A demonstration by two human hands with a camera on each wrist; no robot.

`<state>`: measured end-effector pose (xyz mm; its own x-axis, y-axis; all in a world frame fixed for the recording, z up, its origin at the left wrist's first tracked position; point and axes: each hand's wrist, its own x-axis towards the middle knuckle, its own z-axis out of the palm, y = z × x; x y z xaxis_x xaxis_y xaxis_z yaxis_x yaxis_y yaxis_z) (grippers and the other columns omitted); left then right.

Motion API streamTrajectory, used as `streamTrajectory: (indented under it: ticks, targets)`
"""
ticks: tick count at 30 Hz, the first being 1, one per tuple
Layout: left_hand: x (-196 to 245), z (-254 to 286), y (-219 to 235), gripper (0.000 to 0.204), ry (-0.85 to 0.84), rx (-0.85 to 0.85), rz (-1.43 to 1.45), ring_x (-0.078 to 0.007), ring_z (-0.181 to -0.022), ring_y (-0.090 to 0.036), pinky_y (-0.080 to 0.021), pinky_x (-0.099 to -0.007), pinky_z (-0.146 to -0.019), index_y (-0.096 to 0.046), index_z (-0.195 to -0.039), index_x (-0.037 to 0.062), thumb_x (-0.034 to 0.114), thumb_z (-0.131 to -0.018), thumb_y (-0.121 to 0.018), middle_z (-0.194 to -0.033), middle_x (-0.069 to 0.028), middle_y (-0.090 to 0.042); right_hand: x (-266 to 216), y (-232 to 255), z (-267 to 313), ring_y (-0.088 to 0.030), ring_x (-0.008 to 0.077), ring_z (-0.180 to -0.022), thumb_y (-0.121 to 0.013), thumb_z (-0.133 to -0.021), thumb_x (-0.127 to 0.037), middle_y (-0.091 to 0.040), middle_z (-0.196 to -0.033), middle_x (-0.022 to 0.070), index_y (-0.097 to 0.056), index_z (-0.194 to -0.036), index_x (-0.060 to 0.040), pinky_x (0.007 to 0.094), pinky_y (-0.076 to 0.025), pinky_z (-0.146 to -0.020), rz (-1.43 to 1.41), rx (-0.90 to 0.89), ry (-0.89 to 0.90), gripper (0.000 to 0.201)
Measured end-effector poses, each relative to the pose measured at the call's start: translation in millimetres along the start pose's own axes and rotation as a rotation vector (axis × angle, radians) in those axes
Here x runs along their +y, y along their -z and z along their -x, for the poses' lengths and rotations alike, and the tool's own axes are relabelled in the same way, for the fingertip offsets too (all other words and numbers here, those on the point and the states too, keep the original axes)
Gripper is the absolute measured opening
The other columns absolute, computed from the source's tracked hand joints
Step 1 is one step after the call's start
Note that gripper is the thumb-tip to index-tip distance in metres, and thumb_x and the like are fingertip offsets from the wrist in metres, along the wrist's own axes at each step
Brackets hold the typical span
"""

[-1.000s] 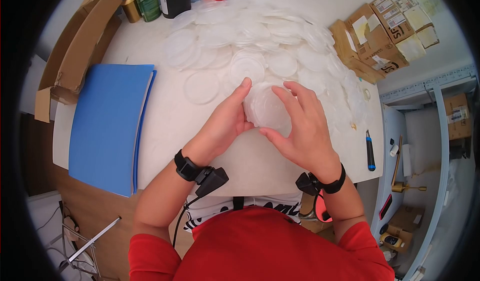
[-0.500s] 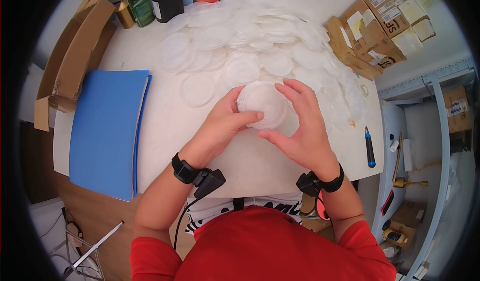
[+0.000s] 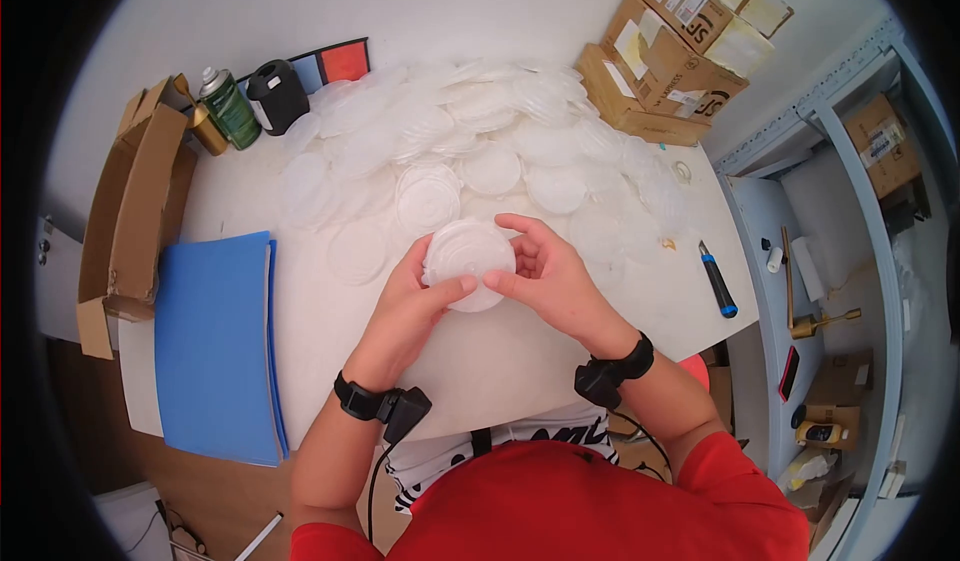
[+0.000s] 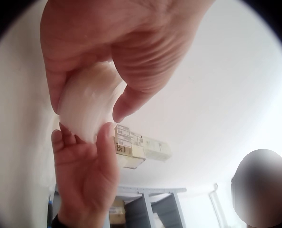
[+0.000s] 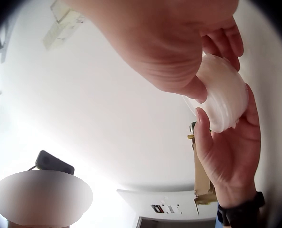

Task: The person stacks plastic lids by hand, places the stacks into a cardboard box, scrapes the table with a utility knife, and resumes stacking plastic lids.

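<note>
Round, translucent white plastic lids, held together as a thick stack point(image 3: 470, 251), are between both hands over the front half of the table. My left hand point(image 3: 402, 296) grips the stack's left side, thumb lying across the top face. On the opposite side my right hand point(image 3: 555, 283) holds it, thumb tip on the near face and fingers curled behind the rim. The left wrist view shows the stack point(image 4: 86, 102) from its side, blurred. Layered rims of the stack point(image 5: 224, 97) show in the right wrist view.
A broad heap of similar lids point(image 3: 440, 126) covers the table's back. One loose lid point(image 3: 357, 251) lies left of the hands. A blue folder point(image 3: 215, 346) is at the left, a utility knife point(image 3: 717, 279) at the right. Cardboard boxes point(image 3: 670, 61) stand at the back right.
The right hand has come in from a spread pose and now grips the stack too. The left thumb has moved onto the top face. The head view has shifted, so the table sits lower.
</note>
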<state>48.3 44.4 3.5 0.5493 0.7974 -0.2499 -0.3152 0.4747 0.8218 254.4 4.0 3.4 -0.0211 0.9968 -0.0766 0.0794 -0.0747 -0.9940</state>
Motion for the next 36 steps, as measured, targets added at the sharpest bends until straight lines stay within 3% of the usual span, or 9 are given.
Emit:
streamTrajectory:
  ticks: [4,8,10,11,13,16,17,29,36]
  targets:
    - [-3.5,-2.0,0.7,0.062,-0.016,-0.034,-0.012,-0.019,-0.12,-0.062,-0.05,-0.0327,-0.102,-0.043,-0.147,-0.0003,0.004,-0.091,-0.07,-0.132,-0.0109,-0.062,-1.3,1.3,1.9,-0.063,0.0144,-0.091,-0.082,-0.089,-0.018,-0.066,-0.108,0.0102,-0.042,-0.149,-0.0003,0.0284,-0.053,-0.079,0.034,-0.011,0.012,0.074]
    - [-3.2,-1.1,-1.1,0.058,-0.025,-0.013,0.006,-0.0189,-0.121,-0.062,-0.05,-0.033,-0.103,-0.047,-0.144,0.0,0.003,-0.091,-0.071,-0.131,-0.0106,-0.063,-11.8,14.7,12.4,-0.062,0.0168,-0.106,-0.084,-0.088,-0.024,-0.065,-0.114,0.01,-0.048,-0.147,-0.0037,0.0318,-0.052,-0.088,0.163,0.049,0.025,0.072]
    - [-3.9,-1.9,0.3,0.057,-0.046,0.017,0.013,-0.0185,-0.121,-0.062,-0.05,-0.0332,-0.104,-0.048,-0.143,-0.0001,0.003,-0.091,-0.071,-0.131,-0.0095,-0.063,-8.5,31.0,13.7,-0.063,0.0253,-0.106,-0.086,-0.083,-0.022,-0.066,-0.113,0.0113,-0.059,-0.136,-0.0024,0.0365,-0.053,-0.088,0.572,0.219,0.253,0.063]
    - [-4.2,-2.4,-0.2,0.057,-0.042,0.013,0.011,-0.0185,-0.121,-0.062,-0.05,-0.0332,-0.104,-0.048,-0.143,-0.0001,0.003,-0.091,-0.071,-0.131,-0.0095,-0.063,-3.1,40.9,13.6,-0.063,0.0253,-0.106,-0.086,-0.083,-0.022,-0.066,-0.113,0.0113,-0.059,-0.136,-0.0024,0.0365,-0.053,-0.088,0.572,0.224,0.249,0.063]
    - [-4.0,-1.9,0.8,0.057,-0.048,0.036,0.011,-0.0181,-0.121,-0.062,-0.05,-0.0329,-0.104,-0.049,-0.143,-0.0001,0.003,-0.09,-0.071,-0.131,-0.0086,-0.063,9.8,62.7,14.1,-0.061,0.0338,-0.104,-0.087,-0.077,-0.023,-0.066,-0.114,0.013,-0.067,-0.119,-0.0005,0.0425,-0.052,-0.087,0.997,0.469,0.465,0.051]
    - [-3.9,-1.5,0.7,0.058,-0.038,0.036,0.019,-0.018,-0.121,-0.062,-0.049,-0.0325,-0.103,-0.049,-0.144,0.0001,0.003,-0.09,-0.071,-0.131,-0.0085,-0.063,16.3,85.2,21.7,-0.058,0.0333,-0.107,-0.087,-0.075,-0.021,-0.066,-0.108,0.0117,-0.069,-0.112,-0.0019,0.0426,-0.05,-0.09,1.101,0.45,0.361,0.045]
    - [-4.3,-2.0,1.7,0.058,-0.038,0.042,0.017,-0.018,-0.121,-0.062,-0.049,-0.0325,-0.103,-0.049,-0.144,0.0001,0.003,-0.09,-0.071,-0.131,-0.0085,-0.063,18.5,88.1,22.4,-0.057,0.0304,-0.106,-0.087,-0.073,-0.02,-0.066,-0.105,0.0093,-0.071,-0.102,-0.0029,0.0409,-0.049,-0.09,1.135,0.455,0.357,0.037]
    - [-6.8,-6.5,7.3,0.058,-0.029,0.046,0.054,-0.0184,-0.123,-0.061,-0.05,-0.0335,-0.104,-0.047,-0.145,0.0009,0.004,-0.092,-0.07,-0.133,-0.009,-0.062,23.7,91.2,20.8,-0.058,0.0276,-0.096,-0.081,-0.077,-0.01,-0.064,-0.092,0.0057,-0.073,-0.079,-0.0057,0.0395,-0.048,-0.081,1.171,0.374,0.319,0.009]
    - [-5.2,-4.5,4.8,0.057,-0.042,0.035,0.045,-0.0177,-0.121,-0.062,-0.051,-0.0333,-0.103,-0.047,-0.145,-0.0009,0.008,-0.093,-0.07,-0.133,-0.0091,-0.062,24.0,89.3,16.9,-0.06,0.0281,-0.091,-0.078,-0.078,-0.007,-0.065,-0.087,0.0059,-0.073,-0.076,-0.0051,0.0398,-0.048,-0.079,1.186,0.371,0.395,0.006]
